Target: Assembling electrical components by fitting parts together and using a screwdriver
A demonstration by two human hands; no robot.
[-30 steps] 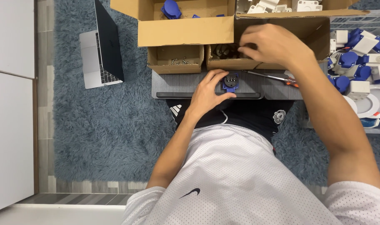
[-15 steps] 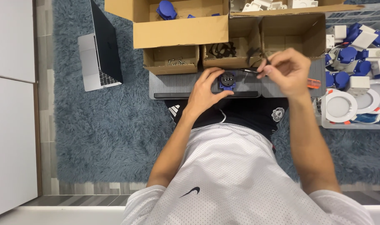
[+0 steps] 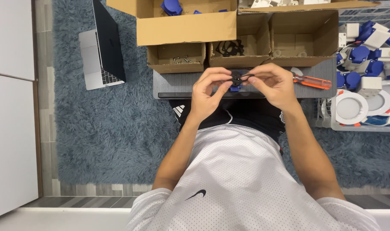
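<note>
The person wears a white perforated mesh shirt [image 3: 246, 184] with a small dark chest emblem, short sleeves, and black shorts [image 3: 246, 113].

A shaggy blue-grey rug [image 3: 113, 141] covers the wood-plank floor [image 3: 92, 188] (white cabinet panels [image 3: 11, 111] run alongside), evenly lit.

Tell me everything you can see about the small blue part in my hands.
The blue part is a small piece that looks like plastic, with a dark round piece on top. It is held above the grey pad, in front of the cardboard boxes. The left hand grips it from one side; the right hand pinches a thin black ring at its top. Fingers hide most of it, so finer details cannot be told.
</note>
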